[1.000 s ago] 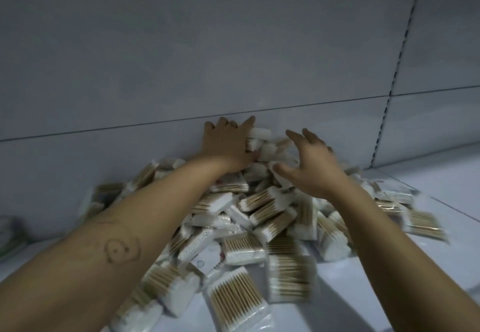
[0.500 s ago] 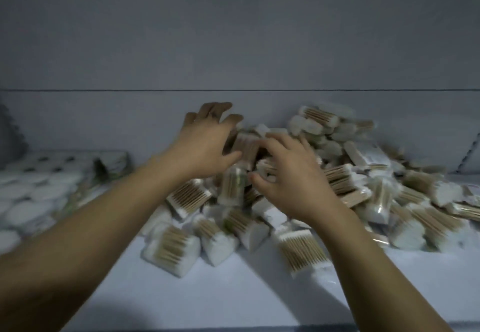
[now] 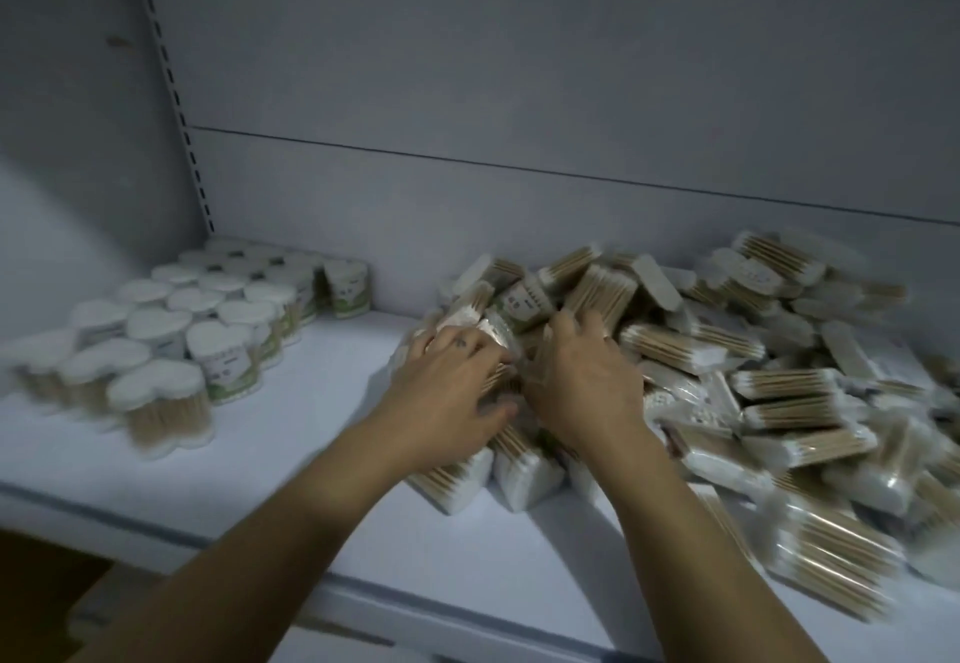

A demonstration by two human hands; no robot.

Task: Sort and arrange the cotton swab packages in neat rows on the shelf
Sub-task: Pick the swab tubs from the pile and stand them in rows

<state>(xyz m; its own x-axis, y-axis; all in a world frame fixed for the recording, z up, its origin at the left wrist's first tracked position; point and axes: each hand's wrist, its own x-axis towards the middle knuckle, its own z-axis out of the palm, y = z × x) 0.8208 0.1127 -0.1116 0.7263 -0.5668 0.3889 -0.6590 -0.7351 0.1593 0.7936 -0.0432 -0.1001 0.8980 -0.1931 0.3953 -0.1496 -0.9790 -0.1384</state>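
Beneath the left hand (image 3: 457, 382) and right hand (image 3: 584, 371), set close together, lies the heap of clear plastic-wrapped cotton swab packages (image 3: 789, 413); a grip cannot be told; few are best taken, sticks aligned

Packs (image 3: 675, 350): white tips, tan sticks.
Tubs (image 3: 228, 366): white lids, tan sticks, green-and-white labels.
Shelf (image 3: 311, 428): white.
Back panel (image 3: 519, 65): pale grey.
Upright (image 3: 176, 91): grey, row of dark slots.
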